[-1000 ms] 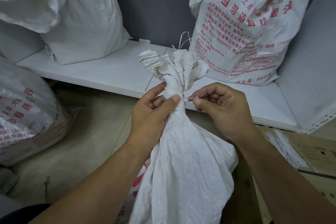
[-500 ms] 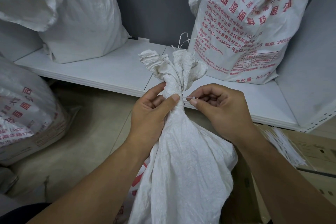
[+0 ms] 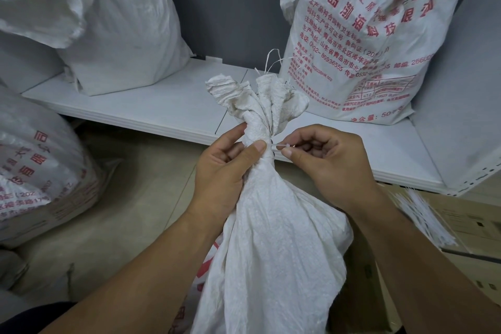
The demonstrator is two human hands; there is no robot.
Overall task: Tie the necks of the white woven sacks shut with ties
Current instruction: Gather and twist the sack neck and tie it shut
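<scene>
Centre frame: white woven sack (image 3: 271,238) upright, neck bunched. Left hand (image 3: 225,168) grips neck, thumb pressed across. Right hand (image 3: 333,163) pinches white tie (image 3: 279,146) just right of neck. Behind: white shelf (image 3: 151,108), printed sack (image 3: 360,43) upper right, plain sack (image 3: 127,30) upper left. Bundle of ties (image 3: 425,214) on cardboard box (image 3: 466,225), right edge.

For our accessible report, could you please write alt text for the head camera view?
A person's left hand grips the gathered neck of a white woven sack while the right hand pinches a thin white tie at it. A red-printed sack stands on a white shelf behind.
</scene>
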